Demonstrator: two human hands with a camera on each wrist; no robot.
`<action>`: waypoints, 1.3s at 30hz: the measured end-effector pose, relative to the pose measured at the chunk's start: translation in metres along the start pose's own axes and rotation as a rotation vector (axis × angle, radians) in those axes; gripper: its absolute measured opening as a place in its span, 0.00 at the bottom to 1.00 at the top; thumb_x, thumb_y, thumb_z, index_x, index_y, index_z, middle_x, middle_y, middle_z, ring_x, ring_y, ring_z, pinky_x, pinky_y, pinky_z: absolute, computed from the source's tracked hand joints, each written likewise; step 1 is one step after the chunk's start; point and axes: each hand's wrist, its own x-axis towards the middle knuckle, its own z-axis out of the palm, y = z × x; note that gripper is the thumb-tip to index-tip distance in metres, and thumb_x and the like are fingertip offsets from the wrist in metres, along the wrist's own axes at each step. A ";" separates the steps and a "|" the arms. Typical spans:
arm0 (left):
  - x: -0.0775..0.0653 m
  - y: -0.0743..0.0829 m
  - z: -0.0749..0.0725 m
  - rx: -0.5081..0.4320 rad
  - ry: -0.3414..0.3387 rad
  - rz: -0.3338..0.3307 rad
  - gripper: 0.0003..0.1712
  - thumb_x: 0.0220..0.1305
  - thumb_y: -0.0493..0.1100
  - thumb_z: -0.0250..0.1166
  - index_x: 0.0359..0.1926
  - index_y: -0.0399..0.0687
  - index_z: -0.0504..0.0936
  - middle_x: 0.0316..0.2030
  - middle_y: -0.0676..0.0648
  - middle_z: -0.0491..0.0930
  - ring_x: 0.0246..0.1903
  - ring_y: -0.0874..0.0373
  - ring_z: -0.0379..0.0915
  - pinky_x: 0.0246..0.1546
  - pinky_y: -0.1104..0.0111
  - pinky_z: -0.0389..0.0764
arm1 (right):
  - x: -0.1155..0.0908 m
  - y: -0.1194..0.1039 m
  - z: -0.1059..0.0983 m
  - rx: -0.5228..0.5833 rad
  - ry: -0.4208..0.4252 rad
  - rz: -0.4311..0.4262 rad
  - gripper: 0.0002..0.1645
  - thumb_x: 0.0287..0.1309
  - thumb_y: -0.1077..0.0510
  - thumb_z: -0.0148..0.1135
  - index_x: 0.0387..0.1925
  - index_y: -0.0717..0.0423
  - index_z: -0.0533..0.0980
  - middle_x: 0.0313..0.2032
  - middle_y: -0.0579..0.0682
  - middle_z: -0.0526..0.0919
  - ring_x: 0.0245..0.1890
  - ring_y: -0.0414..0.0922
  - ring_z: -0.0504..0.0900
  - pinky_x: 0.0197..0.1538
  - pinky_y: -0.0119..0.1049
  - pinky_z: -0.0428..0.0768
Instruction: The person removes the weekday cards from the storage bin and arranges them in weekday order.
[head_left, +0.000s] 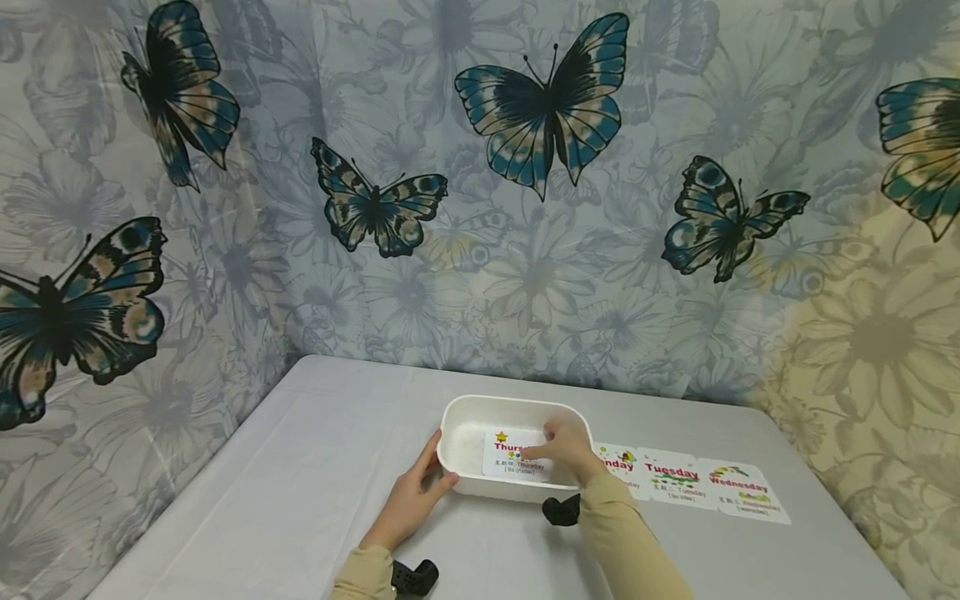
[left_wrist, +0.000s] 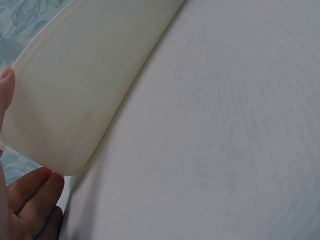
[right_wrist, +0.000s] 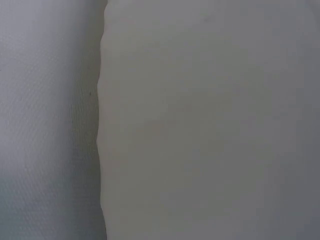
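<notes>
A white plastic bin (head_left: 459, 442) stands on the table. My left hand (head_left: 416, 493) grips its left end, thumb at the front corner and fingers around the side. Close up in the left wrist view, fingertips (left_wrist: 42, 192) touch the bin's lower corner. Inside the bin, a white Thursday card (head_left: 504, 467) shows red lettering and a yellow star. My right hand (head_left: 568, 450) reaches over the right rim and holds this card at its right part, a digit across its face. Only the pale outer wall (right_wrist: 200, 125) fills the right wrist view; the right hand is hidden there.
Right of the bin lie a Monday card (head_left: 621, 458), partly covered by the right arm, a Tuesday card (head_left: 672, 482) and a Wednesday card (head_left: 742, 492), in a row. A white cloth (head_left: 315, 450) covers the table. Butterfly-patterned fabric (head_left: 525, 275) hangs behind it.
</notes>
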 end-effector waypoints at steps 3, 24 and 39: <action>0.000 0.000 0.000 -0.002 0.000 0.001 0.43 0.62 0.58 0.60 0.72 0.65 0.48 0.61 0.44 0.67 0.58 0.50 0.66 0.56 0.45 0.61 | 0.001 0.000 0.001 -0.109 0.002 -0.009 0.41 0.31 0.56 0.80 0.45 0.74 0.71 0.42 0.61 0.75 0.42 0.54 0.70 0.54 0.50 0.66; -0.001 0.000 -0.001 0.025 -0.004 0.027 0.44 0.62 0.55 0.60 0.73 0.58 0.48 0.61 0.45 0.67 0.57 0.50 0.66 0.55 0.45 0.62 | 0.004 0.005 0.005 -0.192 -0.018 -0.015 0.49 0.22 0.63 0.82 0.51 0.75 0.68 0.45 0.63 0.72 0.49 0.58 0.68 0.57 0.51 0.64; -0.001 -0.001 0.000 0.024 -0.003 0.015 0.44 0.62 0.55 0.61 0.73 0.59 0.49 0.61 0.45 0.67 0.57 0.51 0.66 0.56 0.47 0.62 | 0.000 0.003 0.002 -0.233 -0.008 0.020 0.43 0.20 0.60 0.83 0.42 0.70 0.70 0.37 0.58 0.71 0.39 0.54 0.69 0.49 0.48 0.69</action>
